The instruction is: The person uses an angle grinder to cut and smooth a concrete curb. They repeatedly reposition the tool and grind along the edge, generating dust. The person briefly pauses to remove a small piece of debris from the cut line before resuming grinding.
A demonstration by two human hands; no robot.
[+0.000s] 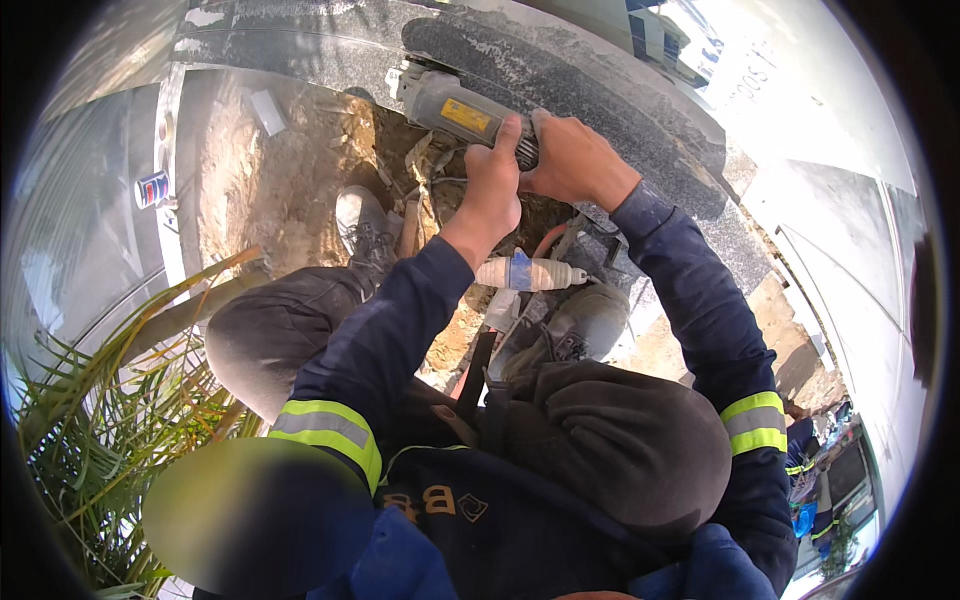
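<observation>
Both my hands grip the rear end of a grey angle grinder (445, 105) with a yellow label. My left hand (488, 185) is closed on the lower side of its back end, the thumb lying up along the body. My right hand (580, 160) wraps the very end from the right, touching my left hand. The grinder's head points to the upper left, over a dark stone slab (640, 110). Its disc is mostly hidden under the head. Below my hands, between my feet, lies a pale cylinder with a blue band (520, 272), a tapered tip at its right end.
Dusty broken ground (270, 170) lies left of my boots, with a small pale block (268, 112) on it. A blue-and-white can (152, 190) is on the far left. Palm fronds (130, 440) crowd the lower left. Other people (805, 465) are at the lower right.
</observation>
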